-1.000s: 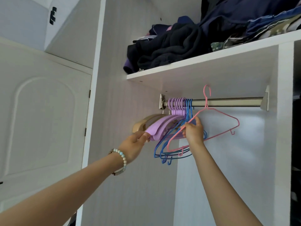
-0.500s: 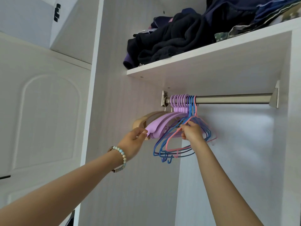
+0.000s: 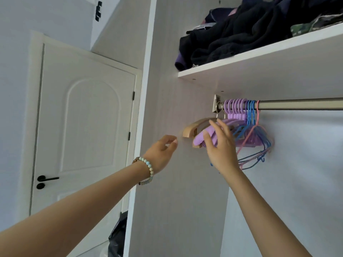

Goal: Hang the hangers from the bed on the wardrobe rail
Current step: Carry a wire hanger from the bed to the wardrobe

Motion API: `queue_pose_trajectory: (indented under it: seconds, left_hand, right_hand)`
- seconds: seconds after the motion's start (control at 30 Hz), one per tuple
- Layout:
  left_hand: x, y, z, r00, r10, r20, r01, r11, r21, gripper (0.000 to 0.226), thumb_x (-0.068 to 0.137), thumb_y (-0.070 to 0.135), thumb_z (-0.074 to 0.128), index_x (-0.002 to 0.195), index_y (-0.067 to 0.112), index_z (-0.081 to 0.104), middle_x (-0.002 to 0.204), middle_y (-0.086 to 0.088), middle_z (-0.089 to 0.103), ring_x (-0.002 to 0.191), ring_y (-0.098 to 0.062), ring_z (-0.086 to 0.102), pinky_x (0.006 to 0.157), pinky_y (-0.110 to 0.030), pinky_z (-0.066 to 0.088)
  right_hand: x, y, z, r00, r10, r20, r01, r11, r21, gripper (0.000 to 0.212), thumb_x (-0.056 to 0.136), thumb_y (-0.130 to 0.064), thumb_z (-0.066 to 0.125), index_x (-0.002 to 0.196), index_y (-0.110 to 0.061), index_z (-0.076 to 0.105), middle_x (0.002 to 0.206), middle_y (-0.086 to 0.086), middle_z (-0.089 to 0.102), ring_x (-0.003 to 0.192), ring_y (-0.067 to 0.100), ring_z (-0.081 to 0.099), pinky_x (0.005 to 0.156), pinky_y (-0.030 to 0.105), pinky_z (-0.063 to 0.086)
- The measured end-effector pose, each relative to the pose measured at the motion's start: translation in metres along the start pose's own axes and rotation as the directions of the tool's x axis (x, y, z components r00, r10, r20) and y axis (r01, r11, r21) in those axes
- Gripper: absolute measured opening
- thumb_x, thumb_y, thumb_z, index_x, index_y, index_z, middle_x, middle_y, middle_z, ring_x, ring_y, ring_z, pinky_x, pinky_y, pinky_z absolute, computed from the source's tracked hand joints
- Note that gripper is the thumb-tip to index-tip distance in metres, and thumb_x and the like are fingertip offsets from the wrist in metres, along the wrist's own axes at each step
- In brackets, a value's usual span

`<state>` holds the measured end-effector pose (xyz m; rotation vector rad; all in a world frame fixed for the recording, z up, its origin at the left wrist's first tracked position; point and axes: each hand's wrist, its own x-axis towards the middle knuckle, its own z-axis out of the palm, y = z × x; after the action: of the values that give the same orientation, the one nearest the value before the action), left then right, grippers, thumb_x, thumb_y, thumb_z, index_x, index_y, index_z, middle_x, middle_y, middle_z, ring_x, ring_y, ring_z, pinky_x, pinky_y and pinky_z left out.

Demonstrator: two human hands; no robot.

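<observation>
The hangers (image 3: 239, 115) are found bunched at the left end of the wardrobe rail (image 3: 300, 104), 1 pink hanger (image 3: 258, 116) outermost. Nothing is held: right hand (image 3: 220, 147) spread before them, left hand (image 3: 162, 152) loosely curled. Hangers remaining on the bed: not shown.

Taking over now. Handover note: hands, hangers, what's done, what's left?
Left hand: open, empty, clear of the hangers.
Right hand: open, fingers straight in front of the purple hangers; contact unclear.
Hangers: wooden hanger, purple hangers, blue hangers and pink hanger all hooked on the rail, bunched at its left end.
Done: those are hung.
Left: bed out of view; check it for more hangers.
</observation>
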<state>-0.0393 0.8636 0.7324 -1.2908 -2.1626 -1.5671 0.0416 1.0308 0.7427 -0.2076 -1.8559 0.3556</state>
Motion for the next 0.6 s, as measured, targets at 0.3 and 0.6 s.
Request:
queue_pose_trajectory:
  seconds: [0.3, 0.6]
  left_hand:
    - [-0.089, -0.079, -0.156, 0.967, -0.127, -0.220, 0.143, 0.988, 0.061, 0.044, 0.096, 0.039, 0.036, 0.137, 0.022, 0.039, 0.137, 0.003, 0.046, 0.118, -0.009, 0.045, 0.089, -0.020, 0.032]
    - [-0.289, -0.212, -0.373, 0.808, -0.431, -0.402, 0.550, 0.797, 0.250, 0.058, 0.093, 0.049, 0.034, 0.145, 0.024, 0.025, 0.149, 0.000, 0.034, 0.134, -0.018, 0.036, 0.110, -0.035, 0.030]
  right_hand:
    - [-0.059, -0.147, 0.113, 0.940, -0.188, 0.283, 0.135, 0.971, 0.196, 0.050, 0.094, -0.048, 0.039, 0.141, -0.029, 0.038, 0.154, -0.009, 0.022, 0.142, 0.009, 0.018, 0.116, 0.031, 0.018]
    - [-0.207, -0.364, 0.273, 0.692, -0.423, 0.585, 0.169, 0.883, 0.439, 0.054, 0.096, -0.044, 0.039, 0.146, -0.029, 0.027, 0.157, -0.008, 0.014, 0.145, 0.008, 0.007, 0.119, 0.032, 0.008]
